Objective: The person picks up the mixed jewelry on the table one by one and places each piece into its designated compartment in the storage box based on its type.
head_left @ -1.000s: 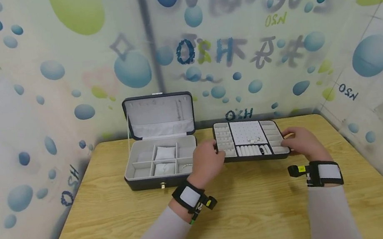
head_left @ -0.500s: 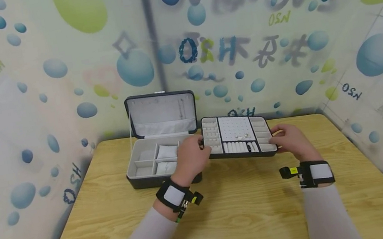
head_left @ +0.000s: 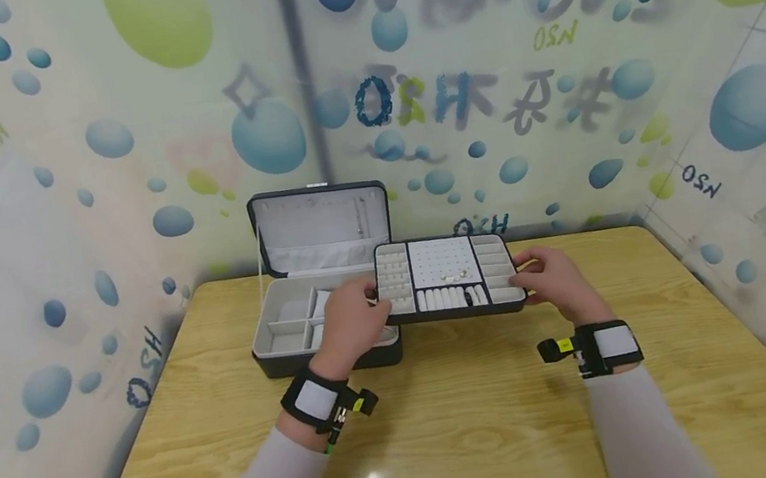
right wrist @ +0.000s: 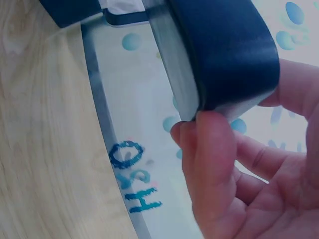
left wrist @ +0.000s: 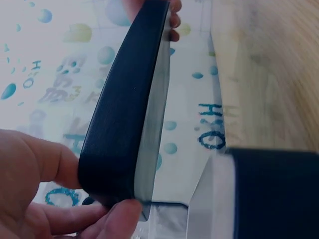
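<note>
A dark jewelry tray point(head_left: 456, 312) with pale compartments is held up off the table between both hands. My left hand point(head_left: 346, 325) pinches its left end, thumb on the rim. At the tray's right end, my right hand point(head_left: 554, 286) grips with thumb and fingers. Small earrings point(head_left: 456, 275) sit on the white pad, and a black ring point(head_left: 470, 297) is on the ring rolls. Behind the left hand stands the dark jewelry box point(head_left: 297, 363), lid raised, partly hidden by hand and tray. Both wrist views show the tray point(left wrist: 119, 99) gripped by its ends point(right wrist: 229, 50).
The raised lid point(head_left: 320, 224) has a necklace point(head_left: 360, 217) hanging inside it. White cushions point(head_left: 321, 303) lie in some of the box's compartments. Beneath is a wooden table point(head_left: 475, 426), with a patterned wall point(head_left: 533, 180) close behind it.
Both hands have carried the tray leftward, from right of the box to overlapping its right side. The box has stayed in place, and both grips look the same.
</note>
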The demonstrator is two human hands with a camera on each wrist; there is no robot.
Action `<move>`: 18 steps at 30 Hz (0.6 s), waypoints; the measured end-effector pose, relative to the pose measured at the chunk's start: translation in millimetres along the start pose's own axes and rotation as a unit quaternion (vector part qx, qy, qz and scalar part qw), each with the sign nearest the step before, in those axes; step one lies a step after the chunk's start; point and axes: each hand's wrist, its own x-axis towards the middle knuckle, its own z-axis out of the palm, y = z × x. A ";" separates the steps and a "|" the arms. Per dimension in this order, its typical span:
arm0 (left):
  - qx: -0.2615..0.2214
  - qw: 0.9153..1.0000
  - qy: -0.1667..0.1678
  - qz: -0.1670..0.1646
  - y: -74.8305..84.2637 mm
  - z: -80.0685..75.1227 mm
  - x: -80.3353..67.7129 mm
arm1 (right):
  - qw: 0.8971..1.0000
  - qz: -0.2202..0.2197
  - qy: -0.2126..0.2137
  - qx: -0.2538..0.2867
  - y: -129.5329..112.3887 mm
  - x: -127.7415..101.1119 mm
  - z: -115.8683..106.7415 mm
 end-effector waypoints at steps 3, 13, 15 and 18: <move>-0.005 1.000 -0.009 -0.009 -4.4 -7.2 1.4 | 1.000 -0.009 -0.001 0.013 -1.7 0.9 5.8; 0.011 0.998 -0.014 -0.062 -25.9 -28.7 5.9 | 0.998 -0.020 0.007 0.058 -10.5 6.4 39.6; 0.015 0.998 -0.012 -0.067 -29.5 -32.2 5.1 | 0.998 -0.020 0.016 0.064 -12.0 6.3 47.2; 0.020 0.997 -0.013 -0.073 -35.4 -37.1 2.9 | 0.997 -0.022 0.030 0.070 -16.2 3.4 58.8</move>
